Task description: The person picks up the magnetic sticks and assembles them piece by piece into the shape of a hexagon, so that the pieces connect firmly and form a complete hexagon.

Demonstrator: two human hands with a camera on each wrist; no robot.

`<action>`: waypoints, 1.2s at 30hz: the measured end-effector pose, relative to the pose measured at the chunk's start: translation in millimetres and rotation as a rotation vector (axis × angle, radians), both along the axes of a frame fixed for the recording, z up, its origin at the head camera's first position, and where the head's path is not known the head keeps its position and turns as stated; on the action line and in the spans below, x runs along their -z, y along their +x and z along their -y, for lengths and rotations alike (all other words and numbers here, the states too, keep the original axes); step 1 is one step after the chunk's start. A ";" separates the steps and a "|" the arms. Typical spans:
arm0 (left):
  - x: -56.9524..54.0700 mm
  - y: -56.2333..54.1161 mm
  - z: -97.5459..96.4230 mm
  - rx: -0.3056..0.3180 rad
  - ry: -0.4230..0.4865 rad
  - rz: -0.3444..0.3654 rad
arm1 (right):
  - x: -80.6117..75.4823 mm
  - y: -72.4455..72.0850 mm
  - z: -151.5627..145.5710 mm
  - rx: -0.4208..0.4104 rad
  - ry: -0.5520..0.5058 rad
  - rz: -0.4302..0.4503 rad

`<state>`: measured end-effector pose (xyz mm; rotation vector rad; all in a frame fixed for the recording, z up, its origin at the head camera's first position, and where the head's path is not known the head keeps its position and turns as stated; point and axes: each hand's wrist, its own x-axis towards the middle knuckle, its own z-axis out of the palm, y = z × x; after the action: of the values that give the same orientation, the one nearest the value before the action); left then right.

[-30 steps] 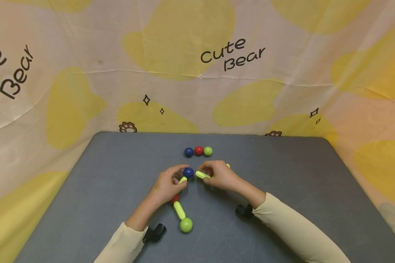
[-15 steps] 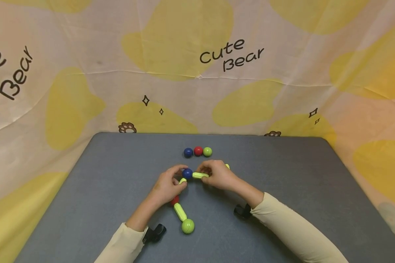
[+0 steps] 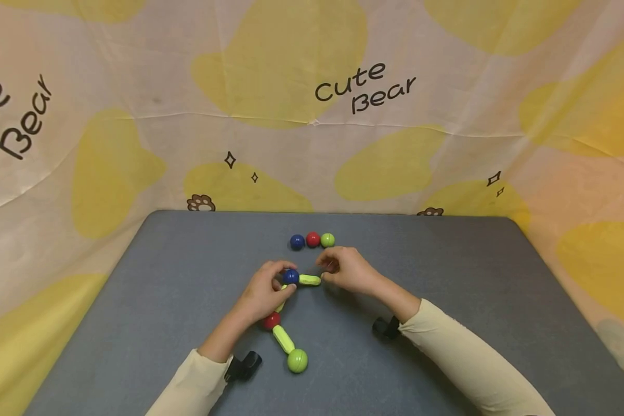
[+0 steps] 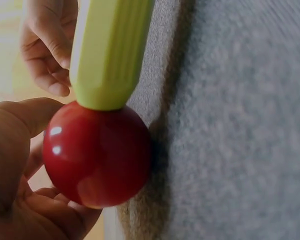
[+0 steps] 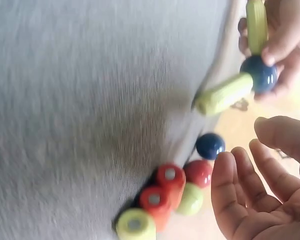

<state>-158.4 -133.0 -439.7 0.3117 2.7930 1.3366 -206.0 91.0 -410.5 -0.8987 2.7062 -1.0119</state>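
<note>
My left hand [image 3: 264, 292] pinches a blue ball [image 3: 291, 277] between thumb and fingers. The ball belongs to a zigzag chain of magnetic balls and rods. From it one yellow-green rod [image 3: 309, 280] points right, its far end free. A second rod [image 5: 257, 27] runs from the blue ball to a red ball [image 4: 97, 155], partly covered by the left hand in the head view. Beyond it come another yellow-green rod [image 3: 283, 340] and a green ball [image 3: 297, 361]. My right hand [image 3: 351, 270] holds nothing, fingers loosely bent, just past the free rod end.
Behind the hands, a blue ball [image 3: 297, 242], a red ball [image 3: 313, 240] and a green ball [image 3: 327, 240] sit in a row on the grey table [image 3: 187, 254]. Red rods [image 5: 162, 192] and a yellow-green rod [image 5: 135, 225] lie nearby, hidden behind the right hand in the head view.
The right hand's rod has met the blue ball and stays attached. The right hand has let go and drawn slightly back. The chain has shifted a little left and nearer.
</note>
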 end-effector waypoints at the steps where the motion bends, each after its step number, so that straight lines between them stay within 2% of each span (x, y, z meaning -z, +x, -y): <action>1: 0.0 -0.2 0.6 -0.004 -0.001 0.003 | -1.2 -2.4 -1.7 0.008 0.006 0.000; 7: 1.4 -1.9 4.5 -0.027 0.000 0.000 | -8.2 -19.9 -10.8 0.072 0.042 0.024; 15: 3.0 -2.9 7.4 -0.036 -0.006 0.065 | -15.9 -45.6 -13.2 0.103 0.102 0.076; 23: 5.1 -4.3 10.1 -0.054 0.042 0.067 | -11.4 -64.7 -9.7 0.108 0.145 0.102; 26: 6.5 -5.1 10.9 -0.094 0.053 0.058 | -8.2 -69.5 -7.5 0.110 0.146 0.106; 32: 7.4 -5.5 12.7 -0.224 0.043 0.068 | -4.7 -77.3 -4.1 0.096 0.139 0.098; 36: 6.6 -4.0 13.9 -0.259 0.030 0.074 | -3.8 -79.4 -1.8 0.094 0.149 0.088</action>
<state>-162.5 -147.0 -446.3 -0.1014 2.8291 1.4044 -285.3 92.8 -406.7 -0.6904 2.7283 -0.8310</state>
